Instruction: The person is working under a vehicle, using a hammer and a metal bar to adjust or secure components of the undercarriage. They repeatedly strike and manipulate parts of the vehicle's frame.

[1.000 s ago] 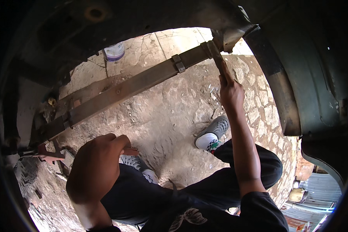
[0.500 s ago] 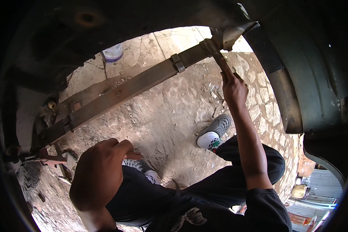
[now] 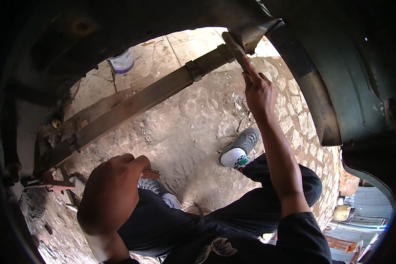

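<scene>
A long rusty leaf spring (image 3: 141, 101) runs diagonally under the vehicle, from lower left to a bracket (image 3: 251, 33) at upper right. My right hand (image 3: 259, 92) is stretched up and closed on the handle of a brown bar-like tool (image 3: 235, 48). The tool's top end lies against the spring's end at the bracket. My left hand (image 3: 112, 193) is a fist low in front of me, above my knee. A small reddish-brown piece (image 3: 150, 174) sticks out by its thumb.
A white bucket (image 3: 122, 61) stands on the stone paving (image 3: 185, 132) beyond the spring. A red stand (image 3: 55, 182) and a tyre (image 3: 31, 204) sit at the left. The dark wheel arch (image 3: 321, 97) curves around the right. My grey shoe (image 3: 244, 143) rests on the ground.
My right hand and the tool have edged slightly up toward the bracket. The left fist holds the same pose, shifting only a little in view.
</scene>
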### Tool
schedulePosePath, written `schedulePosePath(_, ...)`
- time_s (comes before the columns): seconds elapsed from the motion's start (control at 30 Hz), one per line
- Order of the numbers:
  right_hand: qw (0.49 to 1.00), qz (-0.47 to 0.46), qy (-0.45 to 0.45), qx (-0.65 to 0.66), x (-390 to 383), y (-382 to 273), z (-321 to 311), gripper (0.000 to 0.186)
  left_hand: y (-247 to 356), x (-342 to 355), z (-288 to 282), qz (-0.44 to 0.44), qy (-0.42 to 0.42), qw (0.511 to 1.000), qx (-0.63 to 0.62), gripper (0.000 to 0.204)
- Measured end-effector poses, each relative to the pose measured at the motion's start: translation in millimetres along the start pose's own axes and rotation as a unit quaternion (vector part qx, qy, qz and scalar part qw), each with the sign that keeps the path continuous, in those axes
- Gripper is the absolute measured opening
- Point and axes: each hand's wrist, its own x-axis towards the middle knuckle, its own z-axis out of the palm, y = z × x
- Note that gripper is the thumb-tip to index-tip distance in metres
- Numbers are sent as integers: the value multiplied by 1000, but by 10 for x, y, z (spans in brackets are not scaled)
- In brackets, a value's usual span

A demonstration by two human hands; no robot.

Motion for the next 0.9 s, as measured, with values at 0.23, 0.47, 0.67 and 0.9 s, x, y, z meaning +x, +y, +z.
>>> schedulePosePath(0.23,995,44,-70,-48,571,-259,121,44,21,172,65,3,-12,999,45,20)
schedulePosePath(0.47,997,28,-68,-25,276,-270,-138,48,44,-44,-66,-7,-25,1000,13,13)
schedulePosePath(0.67,995,26,-53,-75,400,-94,-79,48,-11,-21,25,7,-11,1000,12,17)
schedulePosePath(0.9,996,8,-59,-67,233,-167,-133,46,63,-57,-69,14,-11,1000,-8,14)
